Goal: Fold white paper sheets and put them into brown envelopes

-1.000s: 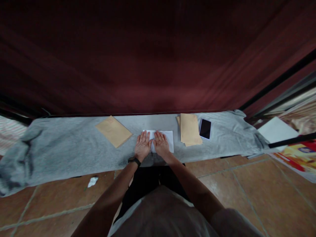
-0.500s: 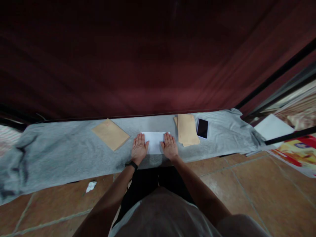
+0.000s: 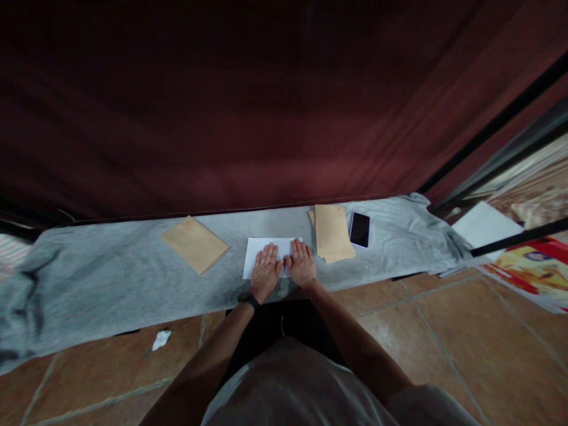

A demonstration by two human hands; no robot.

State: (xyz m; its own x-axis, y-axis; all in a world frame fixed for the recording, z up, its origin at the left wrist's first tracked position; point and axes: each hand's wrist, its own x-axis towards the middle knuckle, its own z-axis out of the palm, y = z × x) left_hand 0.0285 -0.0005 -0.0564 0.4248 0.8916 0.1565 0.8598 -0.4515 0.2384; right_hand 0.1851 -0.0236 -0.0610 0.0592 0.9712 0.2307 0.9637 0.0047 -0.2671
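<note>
A white sheet of paper (image 3: 252,255), which looks folded, lies on the grey cloth in front of me. My left hand (image 3: 266,268) rests flat over its middle, fingers stretched out and pointing away from me. On the sheet's right end my right hand (image 3: 302,264) lies flat too, fingers extended. The two thumbs come close together, and both hands cover much of the paper. To the left is a single brown paper envelope (image 3: 194,244), set at a slant. Just right of my right hand lie several brown envelopes (image 3: 331,231) in a loose stack.
A dark-screened phone or small tablet (image 3: 360,229) lies right of the stack. The grey cloth (image 3: 133,278) covers a long narrow surface against a dark red panel (image 3: 266,142). A crumpled white scrap (image 3: 161,339) lies on the tiled floor. Black bars cross at right.
My left hand has slid right, from the paper's left edge to its middle, toward my right hand. My right hand stays on the right end. The view has shifted slightly.
</note>
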